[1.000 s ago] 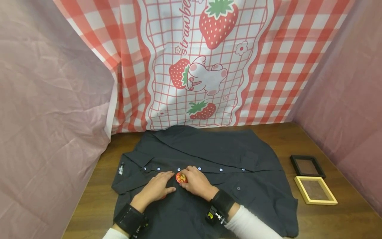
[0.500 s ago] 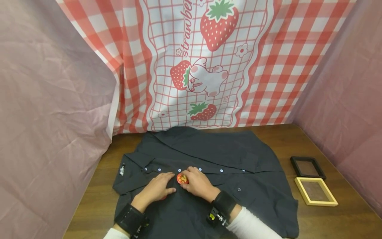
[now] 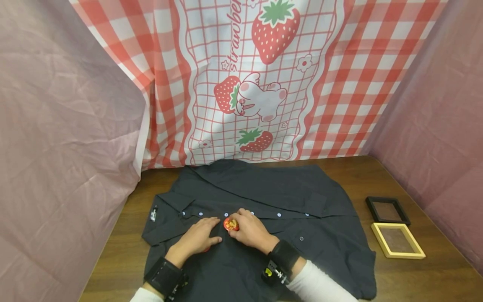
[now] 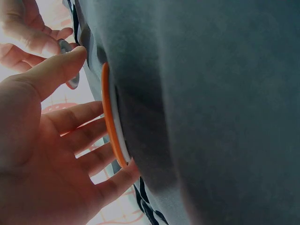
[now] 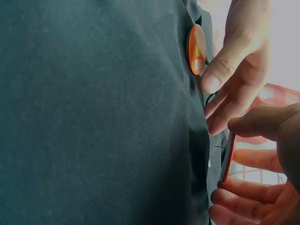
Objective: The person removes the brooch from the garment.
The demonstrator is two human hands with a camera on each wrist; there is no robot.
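Hand positions virtually unchanged since earlier frame, suggesting steady hold: left hand, fingers extended, rests on dark-grey cloth shirt, glossy orange-rimmed oval badge near thumb; just beside, right hand pinches round red-and-yellow badge.

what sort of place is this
Likely a small curtained-off work or recording booth, judging by the pinkish drapes at both sides, the strawberry-print cloth across the back and the brown table between them.

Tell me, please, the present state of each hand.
Left hand: open, over the dark button-up shirt.
Right hand: closed, pinching a round red badge.
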